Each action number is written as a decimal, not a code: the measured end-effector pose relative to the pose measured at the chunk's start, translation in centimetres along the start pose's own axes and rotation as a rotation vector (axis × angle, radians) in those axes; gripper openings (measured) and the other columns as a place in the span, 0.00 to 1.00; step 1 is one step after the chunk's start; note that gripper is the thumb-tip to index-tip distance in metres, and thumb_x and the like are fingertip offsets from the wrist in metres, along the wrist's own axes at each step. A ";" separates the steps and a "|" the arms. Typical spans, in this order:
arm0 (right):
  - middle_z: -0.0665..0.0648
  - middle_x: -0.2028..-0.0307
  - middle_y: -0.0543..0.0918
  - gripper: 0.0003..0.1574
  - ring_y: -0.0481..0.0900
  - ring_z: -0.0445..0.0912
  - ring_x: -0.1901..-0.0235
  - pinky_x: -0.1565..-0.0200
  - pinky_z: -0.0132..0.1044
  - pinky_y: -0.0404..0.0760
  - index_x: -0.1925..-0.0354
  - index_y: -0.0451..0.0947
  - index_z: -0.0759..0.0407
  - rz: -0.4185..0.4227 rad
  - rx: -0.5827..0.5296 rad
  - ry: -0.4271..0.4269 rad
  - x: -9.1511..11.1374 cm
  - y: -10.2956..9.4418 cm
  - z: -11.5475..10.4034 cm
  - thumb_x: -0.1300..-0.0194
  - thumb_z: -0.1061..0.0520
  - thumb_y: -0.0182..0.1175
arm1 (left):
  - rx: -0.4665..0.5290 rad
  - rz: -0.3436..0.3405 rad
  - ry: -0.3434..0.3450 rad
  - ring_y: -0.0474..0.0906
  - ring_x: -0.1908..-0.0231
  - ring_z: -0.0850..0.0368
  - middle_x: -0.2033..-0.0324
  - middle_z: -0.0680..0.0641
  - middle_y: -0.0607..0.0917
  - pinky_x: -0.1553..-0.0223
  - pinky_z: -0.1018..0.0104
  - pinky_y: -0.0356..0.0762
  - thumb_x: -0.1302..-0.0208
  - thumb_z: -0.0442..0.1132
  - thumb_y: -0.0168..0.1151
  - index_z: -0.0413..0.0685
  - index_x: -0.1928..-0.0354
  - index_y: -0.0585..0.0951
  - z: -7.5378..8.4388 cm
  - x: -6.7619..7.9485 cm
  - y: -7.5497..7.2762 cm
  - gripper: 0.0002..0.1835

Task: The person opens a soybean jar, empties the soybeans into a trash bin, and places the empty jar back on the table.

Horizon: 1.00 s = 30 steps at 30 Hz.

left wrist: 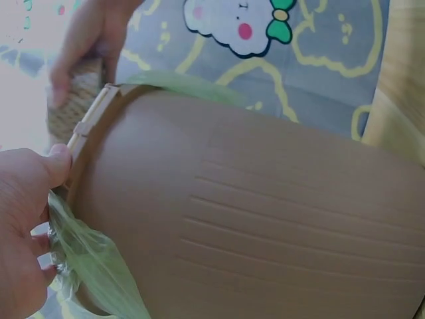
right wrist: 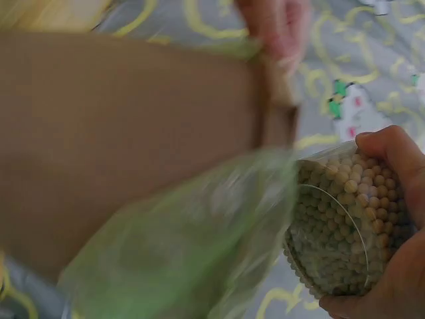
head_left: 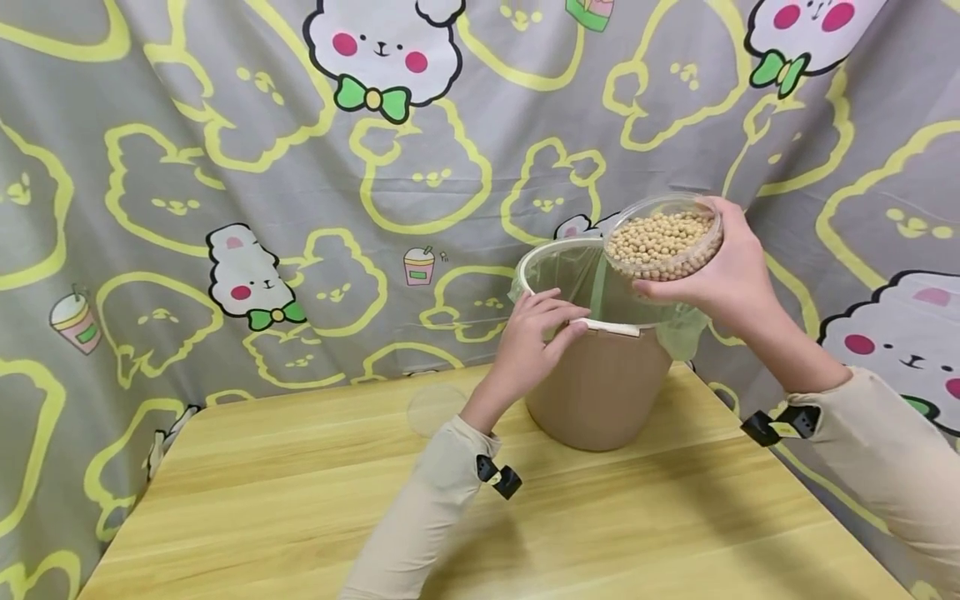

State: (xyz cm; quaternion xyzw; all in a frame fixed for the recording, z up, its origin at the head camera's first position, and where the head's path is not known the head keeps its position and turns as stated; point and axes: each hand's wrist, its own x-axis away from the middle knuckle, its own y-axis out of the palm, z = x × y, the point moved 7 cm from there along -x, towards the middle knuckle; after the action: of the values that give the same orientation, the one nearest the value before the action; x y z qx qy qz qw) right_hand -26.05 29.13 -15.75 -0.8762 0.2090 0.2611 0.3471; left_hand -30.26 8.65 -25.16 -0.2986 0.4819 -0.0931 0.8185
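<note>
A brown trash bin (head_left: pixel 600 392) stands on the table, lined with a green plastic bag (head_left: pixel 678 333) folded over its white rim (head_left: pixel 534 258). My left hand (head_left: pixel 532 337) grips the near left of the rim, its thumb beside the white clip (left wrist: pixel 93 119). Over the bin's right side, my right hand (head_left: pixel 723 267) holds a clear round plastic tub (head_left: pixel 708 258) filled with soybeans (head_left: pixel 663 237). The tub is tilted, its mouth facing toward the head camera. In the right wrist view, thumb and fingers wrap around the tub (right wrist: pixel 348 219), close beside the bag.
A clear round lid (head_left: pixel 433 408) lies on the wooden table (head_left: pixel 300 483), left of the bin. Behind the table hangs a grey curtain (head_left: pixel 300 200) with yellow cartoon outlines. The table's right edge runs close to the bin.
</note>
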 end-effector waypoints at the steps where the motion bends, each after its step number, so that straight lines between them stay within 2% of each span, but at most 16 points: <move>1: 0.54 0.41 0.66 0.69 0.65 0.45 0.45 0.46 0.37 0.66 0.34 0.59 0.45 0.000 0.016 -0.018 -0.1 0.0 0.3 0.76 0.52 0.83 | -0.001 -0.004 -0.001 0.65 0.37 0.62 0.55 0.58 0.84 0.28 0.51 0.45 0.33 0.52 0.54 0.60 0.53 0.84 0.0 0.0 0.0 0.14; 6: 0.59 0.44 0.69 0.70 0.64 0.53 0.45 0.45 0.53 0.64 0.36 0.62 0.54 0.015 0.100 -0.074 -0.9 -0.2 2.1 0.80 0.54 0.84 | -0.004 -0.009 0.002 0.66 0.37 0.61 0.56 0.58 0.84 0.28 0.53 0.45 0.34 0.51 0.55 0.61 0.53 0.84 0.2 0.2 0.3 0.13; 10: 0.63 0.42 0.69 0.72 0.61 0.61 0.42 0.44 0.61 0.60 0.34 0.60 0.57 0.012 0.147 -0.077 -1.3 -0.5 3.2 0.81 0.55 0.83 | -0.007 -0.001 0.002 0.67 0.38 0.61 0.56 0.59 0.84 0.28 0.54 0.45 0.34 0.51 0.56 0.61 0.54 0.84 0.3 0.2 0.4 0.13; 18: 0.67 0.45 0.69 0.71 0.61 0.63 0.44 0.48 0.62 0.62 0.35 0.60 0.59 -0.030 0.211 -0.061 -2.1 -0.6 4.2 0.80 0.52 0.83 | -0.008 0.017 0.012 0.68 0.39 0.60 0.56 0.59 0.85 0.29 0.50 0.48 0.35 0.51 0.57 0.60 0.55 0.84 0.3 0.1 0.2 0.12; 30: 0.69 0.51 0.71 0.66 0.63 0.65 0.48 0.48 0.62 0.60 0.41 0.64 0.65 -0.054 0.231 -0.140 -2.7 -0.2 4.2 0.83 0.54 0.84 | -0.005 0.026 0.014 0.68 0.39 0.61 0.56 0.58 0.85 0.29 0.50 0.47 0.35 0.51 0.57 0.59 0.54 0.84 0.0 0.2 -0.3 0.13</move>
State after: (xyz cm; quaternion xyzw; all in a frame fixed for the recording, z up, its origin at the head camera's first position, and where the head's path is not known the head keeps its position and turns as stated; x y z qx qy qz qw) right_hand -29.34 32.82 -16.65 -0.8153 0.1895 0.2864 0.4663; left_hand -30.09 8.37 -25.14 -0.2938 0.4914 -0.0835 0.8156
